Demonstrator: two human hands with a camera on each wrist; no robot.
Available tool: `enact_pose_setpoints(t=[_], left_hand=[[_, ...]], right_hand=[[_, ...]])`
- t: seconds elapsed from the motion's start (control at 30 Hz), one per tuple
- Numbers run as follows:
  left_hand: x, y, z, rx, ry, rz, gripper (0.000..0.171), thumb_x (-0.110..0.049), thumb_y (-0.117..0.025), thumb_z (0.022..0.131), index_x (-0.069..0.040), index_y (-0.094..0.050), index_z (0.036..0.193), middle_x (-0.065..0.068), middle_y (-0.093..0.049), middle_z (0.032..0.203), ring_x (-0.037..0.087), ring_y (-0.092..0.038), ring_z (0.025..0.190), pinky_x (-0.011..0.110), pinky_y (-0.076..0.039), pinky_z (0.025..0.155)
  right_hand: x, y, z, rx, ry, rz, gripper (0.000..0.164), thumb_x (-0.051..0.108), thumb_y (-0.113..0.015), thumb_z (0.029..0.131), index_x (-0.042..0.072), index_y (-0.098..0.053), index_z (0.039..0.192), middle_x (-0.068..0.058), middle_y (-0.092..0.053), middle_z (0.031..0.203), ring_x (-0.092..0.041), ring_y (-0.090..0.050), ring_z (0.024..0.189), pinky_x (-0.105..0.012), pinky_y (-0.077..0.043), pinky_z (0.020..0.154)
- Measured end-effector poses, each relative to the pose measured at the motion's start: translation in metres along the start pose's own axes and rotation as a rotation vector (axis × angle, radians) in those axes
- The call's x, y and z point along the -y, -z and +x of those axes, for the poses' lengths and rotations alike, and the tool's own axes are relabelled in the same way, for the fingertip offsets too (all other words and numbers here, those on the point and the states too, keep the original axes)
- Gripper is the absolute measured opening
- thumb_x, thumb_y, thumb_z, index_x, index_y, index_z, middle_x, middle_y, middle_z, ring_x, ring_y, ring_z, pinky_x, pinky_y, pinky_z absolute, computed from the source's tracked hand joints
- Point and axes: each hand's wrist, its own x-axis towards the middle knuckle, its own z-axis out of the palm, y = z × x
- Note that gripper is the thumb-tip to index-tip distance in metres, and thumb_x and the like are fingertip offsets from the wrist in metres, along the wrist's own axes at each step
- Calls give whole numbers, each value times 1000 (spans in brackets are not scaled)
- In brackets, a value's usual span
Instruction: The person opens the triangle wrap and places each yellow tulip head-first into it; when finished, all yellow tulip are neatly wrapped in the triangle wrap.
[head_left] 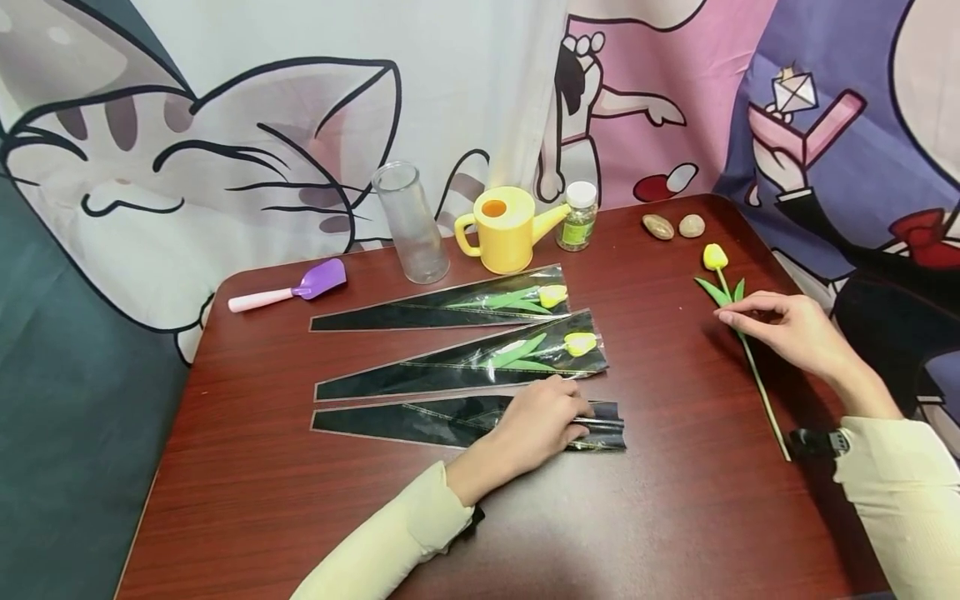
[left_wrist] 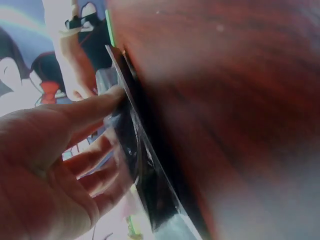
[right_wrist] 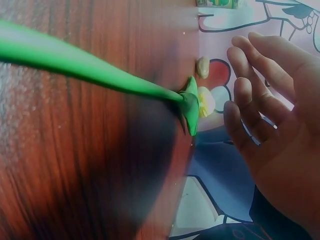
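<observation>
My left hand (head_left: 536, 423) grips the open right end of the nearest black flower sleeve (head_left: 408, 425), its thumb and fingertips bunching the film. In the left wrist view, the thumb (left_wrist: 100, 105) lies at the raised sleeve edge (left_wrist: 145, 135). On the right, a yellow artificial tulip (head_left: 757, 375) lies on the table, its stem toward me. My right hand (head_left: 802, 329) hovers beside its leaves in the head view. From the right wrist, the right hand (right_wrist: 280, 110) shows parted, gently bent fingers, apart from the green stem (right_wrist: 100, 70).
Two sleeves with yellow tulips, a middle one (head_left: 450, 362) and a far one (head_left: 420, 308), lie beyond the left hand. Along the back are a purple scoop (head_left: 322, 279), glass vase (head_left: 411, 225), yellow watering can (head_left: 506, 233), small jar (head_left: 577, 221) and two stones (head_left: 658, 227).
</observation>
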Motion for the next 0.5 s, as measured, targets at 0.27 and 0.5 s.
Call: enact_pose_setpoints(t=[0.27, 0.5], left_hand=[[10, 2, 1, -160, 119, -233, 21, -27, -83, 79, -21, -65, 87, -16, -59, 78, -2, -51, 74, 18, -43, 67], [11, 4, -1, -195, 141, -240, 8, -28, -77, 85, -25, -70, 84, -18, -62, 78, 0, -56, 78, 21, -47, 72]], right_hand=[[1, 0, 0, 2, -16, -6, 16, 25, -79, 84, 20, -78, 99, 6, -72, 92, 0, -55, 81, -13, -36, 68], [-1, 5, 1, -31, -2, 3, 15, 20, -78, 85, 15, -77, 100, 7, -72, 88, 1, -56, 79, -13, -37, 68]])
